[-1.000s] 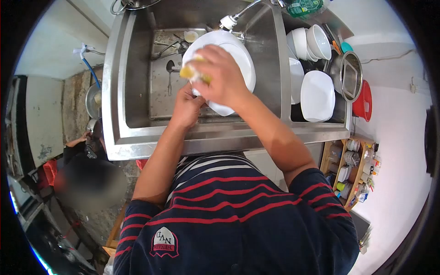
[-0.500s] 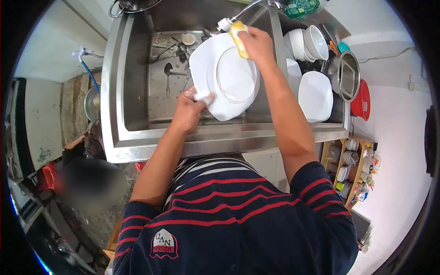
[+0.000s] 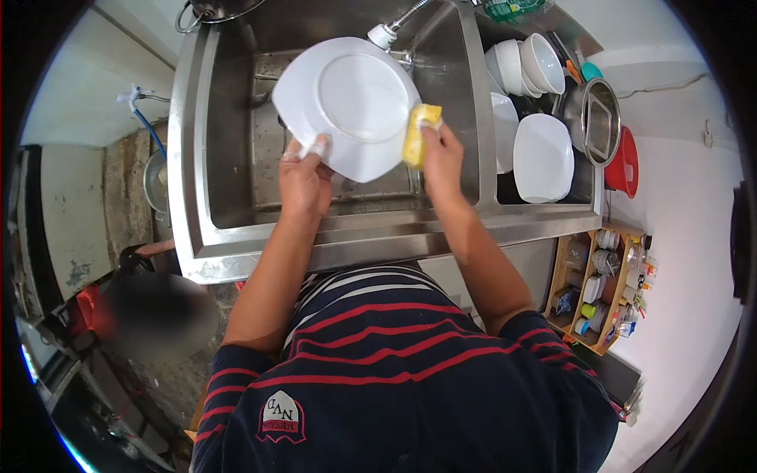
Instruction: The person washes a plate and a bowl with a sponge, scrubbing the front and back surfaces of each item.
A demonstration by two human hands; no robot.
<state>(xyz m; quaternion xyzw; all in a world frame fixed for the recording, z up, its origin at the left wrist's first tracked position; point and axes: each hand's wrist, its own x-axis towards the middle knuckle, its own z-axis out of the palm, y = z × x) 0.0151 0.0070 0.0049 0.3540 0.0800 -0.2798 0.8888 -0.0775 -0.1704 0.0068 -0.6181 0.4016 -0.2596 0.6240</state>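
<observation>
Over the sink, the left hand grips the near rim of a white plate, its underside tipped up toward the person. The right hand clamps a yellow sponge, upright, against the plate's right edge.

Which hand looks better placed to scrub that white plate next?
The right hand: it grips the yellow sponge against the round white plate's edge, while the left hand is busy holding the plate over the steel sink.
</observation>
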